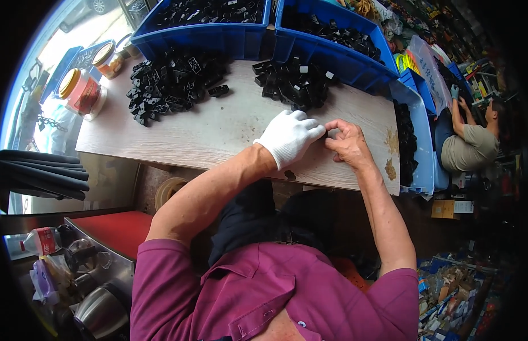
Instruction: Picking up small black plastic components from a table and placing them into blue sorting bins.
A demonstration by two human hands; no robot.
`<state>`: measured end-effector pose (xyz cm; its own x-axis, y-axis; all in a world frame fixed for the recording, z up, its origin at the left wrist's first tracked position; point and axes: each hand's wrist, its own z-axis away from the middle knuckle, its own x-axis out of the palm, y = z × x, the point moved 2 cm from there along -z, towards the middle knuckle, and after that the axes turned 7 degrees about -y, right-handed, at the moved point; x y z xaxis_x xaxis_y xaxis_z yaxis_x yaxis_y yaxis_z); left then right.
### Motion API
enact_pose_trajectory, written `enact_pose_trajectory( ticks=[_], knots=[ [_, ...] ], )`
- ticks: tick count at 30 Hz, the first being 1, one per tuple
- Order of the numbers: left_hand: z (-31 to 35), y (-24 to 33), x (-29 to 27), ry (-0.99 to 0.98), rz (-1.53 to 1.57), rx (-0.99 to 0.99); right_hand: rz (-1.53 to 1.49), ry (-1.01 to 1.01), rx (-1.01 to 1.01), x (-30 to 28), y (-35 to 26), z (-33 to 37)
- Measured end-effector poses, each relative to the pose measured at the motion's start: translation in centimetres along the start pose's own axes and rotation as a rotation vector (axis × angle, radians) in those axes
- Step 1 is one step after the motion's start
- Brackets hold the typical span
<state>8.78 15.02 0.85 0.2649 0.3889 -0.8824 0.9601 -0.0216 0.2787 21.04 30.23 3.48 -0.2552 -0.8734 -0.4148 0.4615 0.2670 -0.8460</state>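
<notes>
In a white knit glove, my left hand (289,136) is closed over the near right part of the pale wood-grain table (218,133). My bare right hand (350,146) meets it fingertip to fingertip, its thumb and forefinger pinched. A small dark bit shows between the hands, but my fingers cover most of it and its kind cannot be made out. Just beyond the glove lies a heap of small black plastic parts (292,85), a few with whitish faces. A larger heap of black parts (173,82) sits to the left, with one loose black part (218,91) beside it.
Two blue bins (204,42) (338,62) of black parts line the table's far edge. A lighter blue bin (424,142) stands against the right edge. Lidded jars (82,94) are at the far left. Another person (471,136) sits off to the right.
</notes>
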Motion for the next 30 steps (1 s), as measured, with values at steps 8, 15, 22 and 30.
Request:
enact_pose_trajectory(
  ticks=[8, 15, 22, 30],
  knots=[
    [0.4, 0.8, 0.2, 0.152, -0.019, 0.012, 0.079, -0.032, -0.012, 0.3, -0.6, -0.2],
    [5.1, -5.0, -6.9, 0.499, -0.356, -0.420, -0.182, 0.109, 0.019, -0.4, 0.8, 0.2],
    [7.8, -10.2, -5.5, 0.139, -0.438, -0.574, -0.528, 0.478, 0.012, -6.7, 2.9, -1.2],
    [6.2, -6.0, -4.3, 0.114, -0.316, -0.390, -0.544, 0.498, -0.002, -6.0, 2.4, -2.0]
  ],
)
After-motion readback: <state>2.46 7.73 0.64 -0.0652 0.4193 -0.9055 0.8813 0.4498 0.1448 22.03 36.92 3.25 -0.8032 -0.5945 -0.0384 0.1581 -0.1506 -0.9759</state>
